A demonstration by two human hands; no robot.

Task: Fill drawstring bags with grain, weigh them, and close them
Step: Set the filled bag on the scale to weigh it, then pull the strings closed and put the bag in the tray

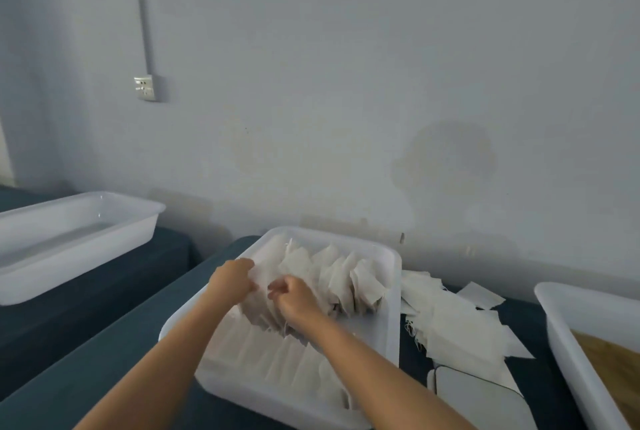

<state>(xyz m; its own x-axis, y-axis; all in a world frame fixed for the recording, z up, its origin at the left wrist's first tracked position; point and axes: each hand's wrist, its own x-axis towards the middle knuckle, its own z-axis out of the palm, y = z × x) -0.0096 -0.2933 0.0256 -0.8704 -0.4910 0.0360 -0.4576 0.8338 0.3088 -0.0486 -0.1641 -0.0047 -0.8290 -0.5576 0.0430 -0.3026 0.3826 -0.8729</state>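
Drawstring bags (322, 277): packed upright in white tray (393, 325), centre of blue table (86, 370). Left hand (232, 279), right hand (294, 298): both pinching bags. Risk: several thin bags lifting together, strings snagging neighbours.

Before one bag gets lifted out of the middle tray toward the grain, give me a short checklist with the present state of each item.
1. Both hands on the bags: ok. The left hand and right hand pinch bags in the middle tray.
2. Only one bag separated: cannot tell; the bags overlap.
3. Grain within reach: ok. The grain tray stands at right, brown grain showing.
4. Scale free: not ok. Loose bags overlap the flat scale-like object.
5. Left tray ready for finished bags: cannot tell.
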